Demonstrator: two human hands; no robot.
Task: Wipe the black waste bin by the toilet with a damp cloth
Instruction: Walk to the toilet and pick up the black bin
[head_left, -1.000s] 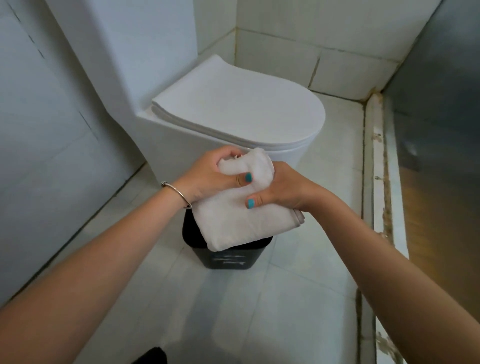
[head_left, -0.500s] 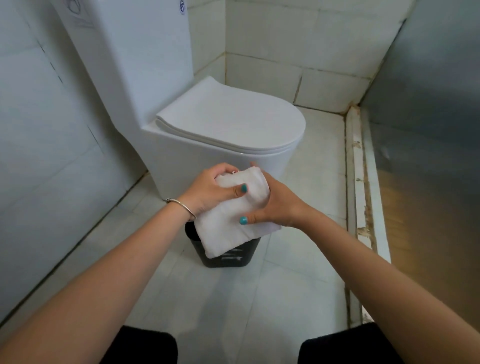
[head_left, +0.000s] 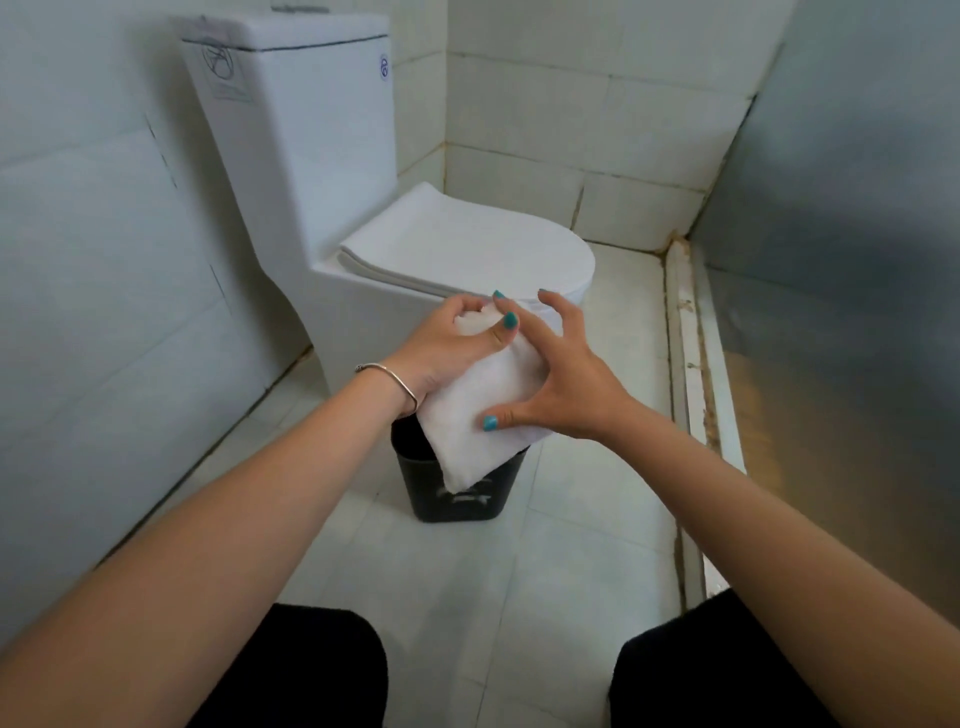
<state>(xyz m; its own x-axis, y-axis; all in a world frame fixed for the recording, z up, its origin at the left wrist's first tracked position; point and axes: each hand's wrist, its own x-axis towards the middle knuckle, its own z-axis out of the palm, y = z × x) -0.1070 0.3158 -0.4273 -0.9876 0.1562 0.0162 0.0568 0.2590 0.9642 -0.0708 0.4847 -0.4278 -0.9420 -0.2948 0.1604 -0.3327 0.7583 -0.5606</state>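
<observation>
**Status: Cloth Preparation, Wiping Not Started**

The left hand (head_left: 447, 353) is clenched on the upper end of the white cloth (head_left: 483, 415). The right hand (head_left: 566, 384) lies against the cloth with fingers spread, not gripping. The black waste bin (head_left: 457, 499) stands on the floor beside the toilet (head_left: 363, 218), below the cloth. Cloth-to-bin contact cannot be confirmed; all bin surfaces appear to remain to be wiped.

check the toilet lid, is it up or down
Down. The toilet lid lies flat over the bowl, behind the white cloth held above the black bin.
</observation>
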